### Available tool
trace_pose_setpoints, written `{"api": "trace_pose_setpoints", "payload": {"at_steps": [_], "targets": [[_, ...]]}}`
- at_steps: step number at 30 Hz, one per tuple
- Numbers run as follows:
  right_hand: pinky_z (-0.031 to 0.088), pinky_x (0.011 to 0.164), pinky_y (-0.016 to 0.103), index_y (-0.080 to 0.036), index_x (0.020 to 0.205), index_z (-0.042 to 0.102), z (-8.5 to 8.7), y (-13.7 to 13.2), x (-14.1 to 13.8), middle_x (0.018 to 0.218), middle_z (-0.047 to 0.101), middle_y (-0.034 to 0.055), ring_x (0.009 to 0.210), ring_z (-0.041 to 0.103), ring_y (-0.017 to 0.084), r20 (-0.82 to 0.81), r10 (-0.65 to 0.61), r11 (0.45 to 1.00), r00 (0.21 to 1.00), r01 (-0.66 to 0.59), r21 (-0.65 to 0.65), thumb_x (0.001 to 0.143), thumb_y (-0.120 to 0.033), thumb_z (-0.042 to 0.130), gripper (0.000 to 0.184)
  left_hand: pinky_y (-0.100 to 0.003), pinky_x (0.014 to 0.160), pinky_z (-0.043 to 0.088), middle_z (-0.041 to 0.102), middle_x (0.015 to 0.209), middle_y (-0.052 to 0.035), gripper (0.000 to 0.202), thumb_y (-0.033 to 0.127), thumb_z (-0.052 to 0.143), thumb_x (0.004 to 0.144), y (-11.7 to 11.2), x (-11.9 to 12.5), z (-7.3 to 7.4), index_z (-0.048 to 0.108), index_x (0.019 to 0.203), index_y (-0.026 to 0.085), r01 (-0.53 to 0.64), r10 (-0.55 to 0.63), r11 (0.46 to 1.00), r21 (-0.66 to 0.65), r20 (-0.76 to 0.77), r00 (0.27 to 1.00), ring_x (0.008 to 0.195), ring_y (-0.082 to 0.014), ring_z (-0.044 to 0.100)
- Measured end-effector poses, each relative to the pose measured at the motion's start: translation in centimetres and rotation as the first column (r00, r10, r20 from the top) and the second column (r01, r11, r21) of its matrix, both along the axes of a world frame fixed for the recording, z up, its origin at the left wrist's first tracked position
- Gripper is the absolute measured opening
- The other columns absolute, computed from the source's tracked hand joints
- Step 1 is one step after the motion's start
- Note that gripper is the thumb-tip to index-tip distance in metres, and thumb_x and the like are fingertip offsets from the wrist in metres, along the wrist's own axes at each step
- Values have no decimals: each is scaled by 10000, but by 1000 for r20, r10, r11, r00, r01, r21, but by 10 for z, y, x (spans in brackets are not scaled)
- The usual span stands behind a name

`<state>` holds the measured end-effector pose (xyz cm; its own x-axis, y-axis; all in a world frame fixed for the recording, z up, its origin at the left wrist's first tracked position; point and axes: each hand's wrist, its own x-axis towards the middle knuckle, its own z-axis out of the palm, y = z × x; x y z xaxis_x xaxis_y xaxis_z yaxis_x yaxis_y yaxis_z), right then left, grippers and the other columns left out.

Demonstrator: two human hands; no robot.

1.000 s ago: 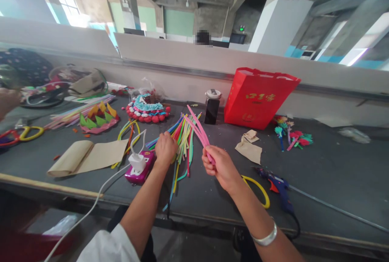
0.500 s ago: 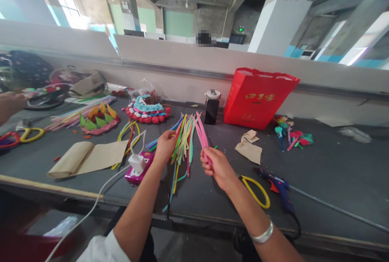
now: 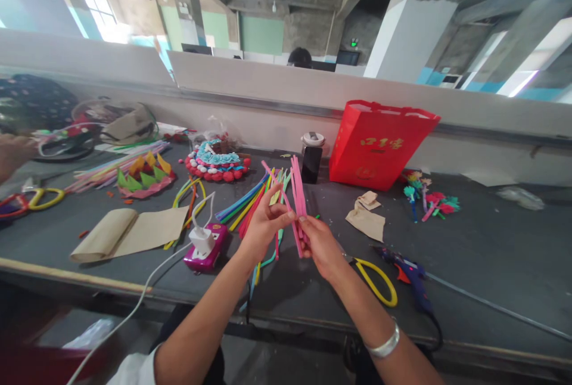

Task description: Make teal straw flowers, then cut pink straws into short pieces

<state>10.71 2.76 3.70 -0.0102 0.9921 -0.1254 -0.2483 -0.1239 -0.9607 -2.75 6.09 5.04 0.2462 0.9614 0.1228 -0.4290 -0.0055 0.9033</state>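
Upright in my right hand (image 3: 322, 245) is a bundle of pink pipe cleaners (image 3: 298, 185), gripped near its lower end. My left hand (image 3: 261, 227) pinches a single pink pipe cleaner (image 3: 286, 196) between thumb and finger; it slants across, and its lower end touches or lies close to the bundle. Both hands are close together above the black table. Beneath and behind my left hand lie loose pipe cleaners (image 3: 241, 199) in blue, green, yellow and red, partly hidden by it.
Right of my hands lie yellow-handled scissors (image 3: 379, 281), a glue gun (image 3: 411, 275) and brown paper scraps (image 3: 366, 221). A tumbler (image 3: 312, 158) and red bag (image 3: 379, 146) stand behind. At left are a purple socket block (image 3: 206, 248), brown paper (image 3: 129, 233) and another person's hand (image 3: 15, 155).
My left hand has moved from the pile up and right to the bundle, now pinching one pink pipe cleaner. My right hand has stayed nearly in place with the bundle.
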Motion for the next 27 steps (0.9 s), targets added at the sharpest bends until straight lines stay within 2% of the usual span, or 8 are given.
{"api": "trace_pose_setpoints", "payload": {"at_steps": [3,6,13,20,24,27], "targets": [[234,329,159,-193,747,544,-1,-1,0,553,480,-62,416,389,67,21,11,1000,1000,-11,14,757,-538,640,358,-201,632,410,639,721,63,1060,228,849,628,6,2,-8,257,1508,227,-69,71,997,38,-58,996,632,-90,565],[238,323,153,-190,766,546,-4,-3,-1,577,533,-44,411,401,65,40,23,1000,999,-23,13,777,-521,610,338,-203,624,411,638,714,64,1089,219,833,637,12,1,-17,198,1521,204,-96,102,994,60,-89,991,622,-94,567],[197,306,144,-211,783,487,-15,-5,-6,530,528,-68,353,361,52,73,5,1000,997,-3,-17,781,-519,592,326,-220,662,428,659,743,45,993,200,790,679,13,4,-26,245,1508,242,-78,98,987,140,-144,985,662,-112,593],[200,315,146,-204,817,496,-20,-11,-9,547,554,-55,368,392,60,69,-6,999,998,9,-46,774,-528,585,339,-215,624,420,651,727,40,922,206,761,706,11,12,-32,284,1494,189,-116,142,984,136,-194,971,637,-108,571],[151,336,140,-199,812,499,-28,-21,-5,526,425,-104,366,306,33,33,-37,997,999,39,-65,768,-550,602,369,-227,653,437,654,800,31,911,193,784,677,10,17,-36,338,1471,221,-137,174,977,166,-233,957,679,-109,573],[127,349,144,-206,819,488,-31,-29,0,533,314,-128,380,230,25,3,-77,995,997,77,-62,769,-581,606,396,-231,664,447,649,914,7,870,233,834,633,8,21,-36,431,1405,226,-165,182,982,91,-225,957,714,-106,572]]}}
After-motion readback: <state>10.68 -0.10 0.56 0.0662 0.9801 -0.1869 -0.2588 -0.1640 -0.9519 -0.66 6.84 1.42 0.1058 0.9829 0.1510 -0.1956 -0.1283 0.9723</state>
